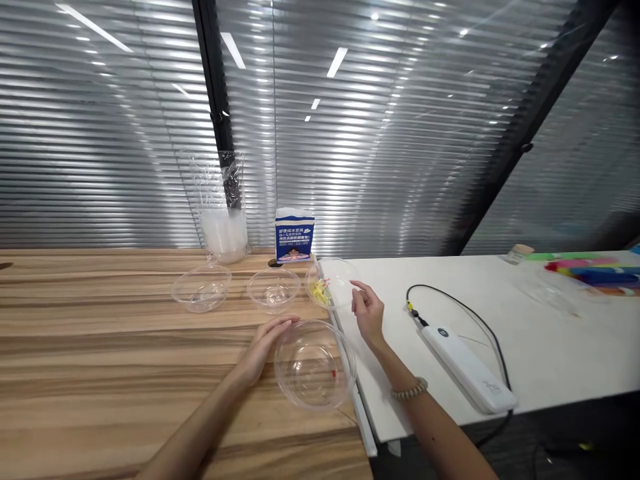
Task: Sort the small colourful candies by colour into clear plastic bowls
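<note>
My left hand [263, 347] lies on the wood-grain table with its fingers stretched out, their tips touching the rim of a large clear plastic bowl [316, 395]. A small red piece [334, 374] sits inside that bowl. To the right, my right hand [369, 312] is raised, index finger extended and apart from the thumb, the other fingers partly curled; I see nothing in it. It is beside the right edge of a clear bowl [345, 283] holding small yellow and red pieces [321, 291]. Two more clear bowls stand to the left, one in the middle [274, 293] and one farther left [203, 293].
At the back stand a wrapped stack of clear containers [225, 233] and a blue-and-white packet [295, 237]. The white table [400, 273] carries a white power bank [467, 370] with a black cable, a small jar [519, 253] and colourful packs [600, 272]. A seam separates the tables.
</note>
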`<action>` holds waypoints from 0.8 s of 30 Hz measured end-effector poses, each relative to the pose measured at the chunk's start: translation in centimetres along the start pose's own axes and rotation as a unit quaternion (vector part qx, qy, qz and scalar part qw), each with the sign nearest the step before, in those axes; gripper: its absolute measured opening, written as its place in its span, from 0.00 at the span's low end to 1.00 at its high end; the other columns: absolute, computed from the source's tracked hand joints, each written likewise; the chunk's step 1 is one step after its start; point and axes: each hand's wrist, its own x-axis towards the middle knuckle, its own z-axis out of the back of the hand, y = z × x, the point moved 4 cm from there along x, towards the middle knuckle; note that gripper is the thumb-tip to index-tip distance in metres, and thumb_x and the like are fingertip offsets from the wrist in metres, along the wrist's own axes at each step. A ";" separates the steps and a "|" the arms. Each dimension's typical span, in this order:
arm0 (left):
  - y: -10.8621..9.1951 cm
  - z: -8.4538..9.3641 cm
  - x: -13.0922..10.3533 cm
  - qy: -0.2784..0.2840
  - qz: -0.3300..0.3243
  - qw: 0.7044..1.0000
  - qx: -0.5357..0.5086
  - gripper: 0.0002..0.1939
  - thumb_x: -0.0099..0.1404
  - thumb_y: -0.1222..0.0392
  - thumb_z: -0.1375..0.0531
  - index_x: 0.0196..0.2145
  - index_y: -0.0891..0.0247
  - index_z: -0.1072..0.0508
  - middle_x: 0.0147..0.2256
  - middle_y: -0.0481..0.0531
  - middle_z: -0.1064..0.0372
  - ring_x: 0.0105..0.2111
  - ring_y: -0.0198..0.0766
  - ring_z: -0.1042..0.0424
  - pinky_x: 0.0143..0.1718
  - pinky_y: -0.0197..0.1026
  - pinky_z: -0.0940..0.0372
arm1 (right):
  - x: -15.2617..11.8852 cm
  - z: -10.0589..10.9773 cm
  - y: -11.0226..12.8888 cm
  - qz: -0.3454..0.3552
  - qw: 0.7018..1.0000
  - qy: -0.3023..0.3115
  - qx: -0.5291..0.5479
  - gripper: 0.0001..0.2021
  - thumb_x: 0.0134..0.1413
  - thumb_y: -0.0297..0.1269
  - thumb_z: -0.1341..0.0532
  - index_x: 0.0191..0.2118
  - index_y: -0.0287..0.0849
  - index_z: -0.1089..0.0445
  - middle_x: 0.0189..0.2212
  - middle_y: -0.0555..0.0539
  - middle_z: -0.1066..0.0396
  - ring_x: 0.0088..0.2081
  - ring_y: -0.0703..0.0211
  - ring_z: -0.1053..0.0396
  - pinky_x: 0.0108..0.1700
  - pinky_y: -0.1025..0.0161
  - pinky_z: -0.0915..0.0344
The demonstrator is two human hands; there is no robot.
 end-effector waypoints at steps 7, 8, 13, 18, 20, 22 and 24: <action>0.1 -0.6 0.0 0.011 0.027 0.999 -0.037 0.19 0.55 0.48 0.36 0.39 0.64 0.22 0.44 0.57 0.24 0.51 0.52 0.29 0.57 0.54 0.41 | -0.3 -0.2 0.7 0.028 0.999 0.015 -0.003 0.17 0.55 0.44 0.44 0.44 0.36 0.29 0.14 0.57 0.43 0.18 0.66 0.44 0.24 0.66 0.44; 0.1 -0.7 0.0 0.009 0.028 0.998 -0.048 0.19 0.54 0.49 0.35 0.39 0.64 0.22 0.44 0.56 0.24 0.51 0.52 0.29 0.57 0.54 0.41 | -0.4 -0.3 0.7 0.034 0.999 0.020 -0.006 0.17 0.56 0.43 0.44 0.45 0.36 0.29 0.14 0.57 0.43 0.18 0.66 0.44 0.24 0.66 0.43; 0.4 -0.5 0.2 -0.005 0.033 0.996 -0.082 0.19 0.52 0.49 0.33 0.38 0.65 0.22 0.44 0.58 0.24 0.50 0.54 0.29 0.56 0.55 0.40 | -0.8 -0.4 0.9 0.058 0.997 0.038 -0.027 0.16 0.58 0.42 0.45 0.45 0.37 0.29 0.15 0.56 0.42 0.18 0.66 0.42 0.25 0.65 0.41; 0.3 -0.4 0.2 -0.008 0.012 0.995 -0.097 0.23 0.52 0.50 0.32 0.44 0.65 0.25 0.46 0.60 0.26 0.51 0.53 0.30 0.56 0.54 0.40 | -1.1 -0.6 1.7 0.063 0.996 0.068 0.004 0.15 0.59 0.41 0.44 0.47 0.39 0.31 0.16 0.57 0.41 0.20 0.65 0.39 0.26 0.66 0.38; 0.0 -0.4 0.2 -0.004 -0.006 0.995 -0.101 0.26 0.53 0.52 0.32 0.49 0.64 0.28 0.48 0.60 0.27 0.50 0.52 0.29 0.56 0.54 0.40 | -1.2 -0.8 2.1 0.060 0.993 0.094 0.033 0.14 0.59 0.40 0.44 0.47 0.40 0.32 0.17 0.56 0.38 0.21 0.65 0.37 0.27 0.66 0.36; -0.3 -0.3 0.2 -0.009 -0.028 0.994 -0.104 0.30 0.53 0.54 0.32 0.53 0.63 0.31 0.52 0.61 0.30 0.51 0.52 0.30 0.57 0.55 0.40 | -1.5 -1.1 2.6 0.057 0.988 0.131 0.059 0.12 0.60 0.40 0.43 0.47 0.41 0.32 0.19 0.55 0.35 0.22 0.65 0.35 0.27 0.66 0.35; -0.5 -0.3 0.1 0.000 -0.043 0.994 -0.104 0.34 0.51 0.54 0.31 0.55 0.62 0.33 0.55 0.62 0.33 0.54 0.53 0.33 0.58 0.54 0.42 | -1.8 -1.5 3.1 0.060 0.980 0.175 0.070 0.11 0.60 0.39 0.43 0.46 0.42 0.32 0.21 0.54 0.32 0.23 0.64 0.33 0.29 0.66 0.34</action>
